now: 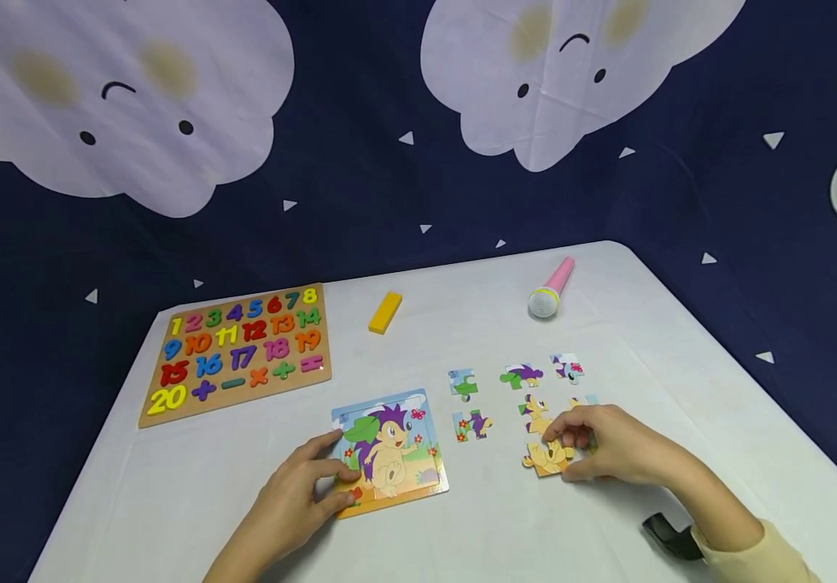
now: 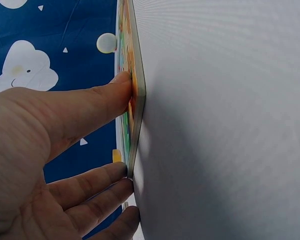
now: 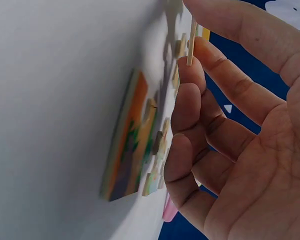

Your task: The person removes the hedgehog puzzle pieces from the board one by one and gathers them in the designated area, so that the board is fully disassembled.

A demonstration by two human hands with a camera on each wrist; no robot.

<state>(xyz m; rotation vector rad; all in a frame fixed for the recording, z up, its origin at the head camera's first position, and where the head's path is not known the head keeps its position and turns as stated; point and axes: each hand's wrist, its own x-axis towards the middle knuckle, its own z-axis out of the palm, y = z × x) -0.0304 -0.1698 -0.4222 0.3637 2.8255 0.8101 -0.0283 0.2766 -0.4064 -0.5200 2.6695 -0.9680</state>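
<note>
In the head view my left hand (image 1: 309, 486) rests at the near left of the square hedgehog puzzle board (image 1: 407, 478). Its thumb (image 2: 122, 90) lies on the board's face near the edge in the left wrist view, and the other fingers reach along the side, fairly straight. My right hand (image 1: 615, 445) pinches a thin puzzle piece (image 3: 191, 45) between thumb and fingertips. Right under those fingertips is a tan piece (image 1: 545, 457) with the hedgehog's feet, next to a piece with its face and body (image 1: 535, 411). My right hand partly hides other pieces.
Several loose puzzle pieces, among them a leaf piece (image 1: 462, 383) and a butterfly piece (image 1: 569, 368), lie right of the board. Behind them are a pink toy microphone (image 1: 551, 290) and a yellow block (image 1: 385, 312). A wooden number board (image 1: 244, 352) lies at the left.
</note>
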